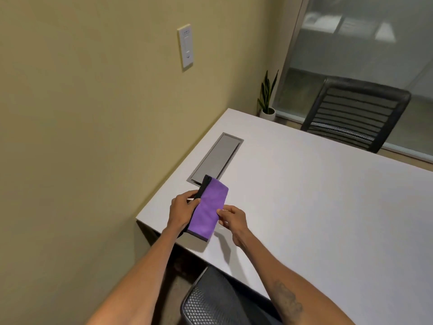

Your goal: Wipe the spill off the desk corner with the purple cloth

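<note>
A folded purple cloth (207, 208) with a dark edge is held just above the near left corner of the white desk (316, 195). My left hand (182, 209) grips its left long side, fingers wrapped around the dark edge. My right hand (232, 218) pinches the cloth's right side between thumb and fingers. The cloth casts a shadow on the desk corner below it. No spill is plainly visible on the surface.
A grey cable hatch (216, 158) is set into the desk just beyond the cloth. A black mesh chair (351, 113) stands at the far side, another chair back (215, 303) below my arms. A small potted plant (267, 102) sits in the corner by the yellow wall.
</note>
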### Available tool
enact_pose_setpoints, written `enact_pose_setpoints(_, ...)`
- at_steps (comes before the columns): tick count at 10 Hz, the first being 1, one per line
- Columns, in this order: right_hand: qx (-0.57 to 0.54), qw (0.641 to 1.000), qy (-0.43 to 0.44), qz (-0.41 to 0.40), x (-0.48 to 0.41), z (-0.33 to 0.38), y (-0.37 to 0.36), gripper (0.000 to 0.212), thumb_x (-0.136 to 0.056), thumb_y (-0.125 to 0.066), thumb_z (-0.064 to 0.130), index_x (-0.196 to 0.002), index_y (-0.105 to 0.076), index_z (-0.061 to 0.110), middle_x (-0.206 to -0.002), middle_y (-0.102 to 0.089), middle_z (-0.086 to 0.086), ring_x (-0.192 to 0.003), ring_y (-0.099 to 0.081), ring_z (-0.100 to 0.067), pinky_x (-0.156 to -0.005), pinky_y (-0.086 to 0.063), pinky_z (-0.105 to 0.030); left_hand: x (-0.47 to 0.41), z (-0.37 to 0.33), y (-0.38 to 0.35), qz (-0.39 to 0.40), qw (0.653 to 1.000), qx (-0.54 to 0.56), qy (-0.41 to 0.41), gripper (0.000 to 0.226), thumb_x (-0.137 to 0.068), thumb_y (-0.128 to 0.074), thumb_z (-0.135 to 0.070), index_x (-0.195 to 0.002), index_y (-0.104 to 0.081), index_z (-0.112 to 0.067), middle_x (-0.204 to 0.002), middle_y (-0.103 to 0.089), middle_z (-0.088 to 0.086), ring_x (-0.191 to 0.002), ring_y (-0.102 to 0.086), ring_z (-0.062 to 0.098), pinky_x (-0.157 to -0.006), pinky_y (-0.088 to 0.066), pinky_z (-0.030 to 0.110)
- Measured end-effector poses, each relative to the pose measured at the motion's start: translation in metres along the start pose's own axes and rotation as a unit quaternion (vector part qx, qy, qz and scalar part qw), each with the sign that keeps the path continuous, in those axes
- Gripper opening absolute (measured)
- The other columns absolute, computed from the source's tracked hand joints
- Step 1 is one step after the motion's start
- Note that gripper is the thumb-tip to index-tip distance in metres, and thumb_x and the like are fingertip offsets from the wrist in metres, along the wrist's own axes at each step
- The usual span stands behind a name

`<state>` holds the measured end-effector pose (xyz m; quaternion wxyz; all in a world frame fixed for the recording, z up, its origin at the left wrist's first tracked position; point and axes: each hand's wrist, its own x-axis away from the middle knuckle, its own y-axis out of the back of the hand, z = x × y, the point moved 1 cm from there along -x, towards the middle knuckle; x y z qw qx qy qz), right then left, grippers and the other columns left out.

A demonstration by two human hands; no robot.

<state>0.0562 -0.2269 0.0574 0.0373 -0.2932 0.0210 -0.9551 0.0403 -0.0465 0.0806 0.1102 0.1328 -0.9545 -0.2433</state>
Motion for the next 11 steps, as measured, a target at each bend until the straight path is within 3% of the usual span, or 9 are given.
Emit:
enact_pose_setpoints(1, 0.018, 0.999, -0.020, -0.020, -0.021, -0.022, -0.021, 0.013, -0.087, -0.067, 0.003, -0.100, -0.069, -0.002, -0.091, -0.067, -0.015, -0.073, -0.060, -0.021, -0.071, -0.053, -0.030, -0.014, 0.029, -0.003, -0.010, 0.999, -0.042, 0.031, 0.033, -0.098, -0.064, -0.019, -0.130, -0.068, -0.011, -0.122, -0.073, 0.006, -0.093, -0.069, 0.022, -0.070, -0.049, 0.015)
enact_pose_setpoints(3, 0.005, 0.997, -0.068, -0.022, -0.044, -0.049, -0.042, 0.016, -0.088, -0.067, 0.008, -0.102, -0.069, 0.001, -0.110, -0.071, -0.020, -0.095, -0.069, -0.032, -0.089, -0.058, -0.045, -0.030, 0.062, -0.013, 0.004, 0.995, -0.077, 0.057, 0.035, -0.099, -0.062, -0.016, -0.133, -0.065, -0.008, -0.128, -0.071, 0.013, -0.111, -0.069, 0.034, -0.092, -0.053, 0.035)
enact_pose_setpoints(5, -0.019, 0.994, -0.105, 0.019, -0.051, -0.057, -0.051, 0.015, -0.090, -0.063, 0.008, -0.103, -0.068, 0.004, -0.110, -0.070, -0.017, -0.087, -0.066, -0.022, -0.074, -0.056, -0.029, -0.043, 0.082, -0.021, 0.010, 0.992, -0.088, 0.091, 0.036, -0.102, -0.058, -0.015, -0.136, -0.062, -0.007, -0.133, -0.067, 0.015, -0.119, -0.065, 0.036, -0.100, -0.052, 0.044)
enact_pose_setpoints(7, 0.009, 0.991, -0.120, 0.058, -0.053, -0.047, -0.055, 0.025, -0.091, -0.062, 0.011, -0.115, -0.064, 0.007, -0.125, -0.065, -0.014, -0.100, -0.064, -0.023, -0.070, -0.053, -0.023, -0.053, 0.096, -0.024, 0.012, 0.990, -0.091, 0.104, 0.034, -0.103, -0.055, -0.015, -0.136, -0.061, -0.006, -0.132, -0.066, 0.017, -0.117, -0.064, 0.038, -0.098, -0.052, 0.045)
enact_pose_setpoints(8, 0.018, 0.989, -0.133, 0.066, -0.050, -0.044, -0.054, 0.020, -0.090, -0.062, 0.012, -0.110, -0.065, 0.008, -0.125, -0.064, -0.015, -0.104, -0.063, -0.025, -0.073, -0.052, -0.025, -0.053, 0.095, -0.026, 0.009, 0.989, -0.103, 0.106, 0.035, -0.103, -0.054, -0.014, -0.137, -0.059, -0.006, -0.134, -0.065, 0.018, -0.119, -0.063, 0.038, -0.098, -0.051, 0.045)
enact_pose_setpoints(9, 0.032, 0.988, -0.130, 0.074, -0.047, -0.044, -0.050, 0.008, -0.091, -0.060, 0.013, -0.098, -0.064, 0.012, -0.126, -0.063, -0.013, -0.112, -0.060, -0.028, -0.084, -0.050, -0.031, -0.051, 0.089, -0.027, 0.006, 0.987, -0.123, 0.107, 0.041, -0.103, -0.054, -0.013, -0.143, -0.052, -0.008, -0.142, -0.058, 0.017, -0.128, -0.057, 0.038, -0.104, -0.048, 0.048)
enact_pose_setpoints(10, 0.060, 0.990, -0.096, 0.081, -0.041, -0.036, -0.045, 0.021, -0.092, -0.060, 0.014, -0.113, -0.064, 0.010, -0.134, -0.060, -0.012, -0.117, -0.057, -0.028, -0.093, -0.048, -0.032, -0.049, 0.079, -0.029, 0.003, 0.984, -0.165, 0.074, 0.045, -0.102, -0.054, -0.014, -0.147, -0.048, -0.009, -0.146, -0.055, 0.015, -0.130, -0.055, 0.037, -0.107, -0.046, 0.049)
enact_pose_setpoints(11, 0.164, 0.984, -0.035, 0.054, -0.025, -0.022, -0.031, 0.052, -0.094, -0.059, 0.020, -0.144, -0.047, 0.009, -0.152, -0.046, -0.008, -0.136, -0.046, -0.027, -0.114, -0.037, -0.041, -0.044, 0.054, -0.036, 0.025, 0.974, -0.224, 0.009, 0.047, -0.102, -0.052, -0.013, -0.149, -0.046, -0.008, -0.148, -0.054, 0.014, -0.133, -0.053, 0.035, -0.112, -0.043, 0.048)
